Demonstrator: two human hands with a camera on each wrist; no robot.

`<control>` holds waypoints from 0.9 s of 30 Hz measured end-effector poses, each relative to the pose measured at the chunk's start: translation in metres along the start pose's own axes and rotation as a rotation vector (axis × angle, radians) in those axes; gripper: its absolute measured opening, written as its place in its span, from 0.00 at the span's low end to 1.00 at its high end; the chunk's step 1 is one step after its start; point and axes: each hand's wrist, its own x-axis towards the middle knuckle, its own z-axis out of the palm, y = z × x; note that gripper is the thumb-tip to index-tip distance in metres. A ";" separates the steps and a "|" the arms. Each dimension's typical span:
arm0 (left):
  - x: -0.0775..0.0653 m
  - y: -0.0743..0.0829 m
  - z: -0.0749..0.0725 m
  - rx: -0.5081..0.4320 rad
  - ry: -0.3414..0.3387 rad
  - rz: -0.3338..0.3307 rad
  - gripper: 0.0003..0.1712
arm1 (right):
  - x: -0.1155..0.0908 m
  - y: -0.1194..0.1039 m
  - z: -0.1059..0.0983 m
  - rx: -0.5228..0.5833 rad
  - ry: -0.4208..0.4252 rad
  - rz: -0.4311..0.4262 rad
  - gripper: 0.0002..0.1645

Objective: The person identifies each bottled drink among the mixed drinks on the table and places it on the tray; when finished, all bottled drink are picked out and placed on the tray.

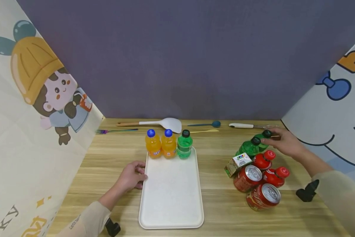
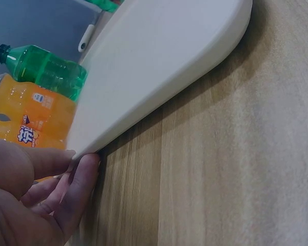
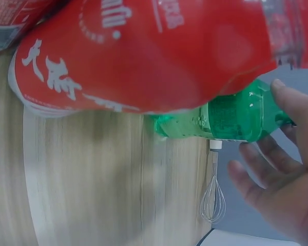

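Note:
My left hand [image 1: 133,176] pinches the left edge of a white tray [image 1: 171,197] between thumb and fingers, as the left wrist view shows. Two orange soda bottles [image 1: 153,144] with blue caps and a green soda bottle [image 1: 184,144] stand in a row at the tray's far end. On the right, my right hand [image 1: 284,141] holds a second green bottle [image 3: 241,115] near its neck, thumb on one side and fingers on the other. Another green bottle [image 1: 249,147] stands beside it, partly covering it in the head view.
Near the right hand are red bottles [image 1: 275,177], red cans [image 1: 264,197] and a small carton [image 1: 238,164]. Along the back wall lie a white spatula [image 1: 171,124], a blue spoon [image 1: 215,124], a yellow knife [image 1: 207,131], a whisk [image 1: 242,125] and a fork [image 1: 103,131].

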 end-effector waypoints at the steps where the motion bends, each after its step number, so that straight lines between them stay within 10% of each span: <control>1: 0.000 0.000 0.000 0.000 0.001 0.000 0.32 | 0.000 0.000 0.000 0.007 0.003 0.006 0.36; 27: 0.000 -0.001 0.001 -0.005 0.011 0.006 0.32 | -0.010 -0.013 -0.022 -0.109 0.203 0.084 0.51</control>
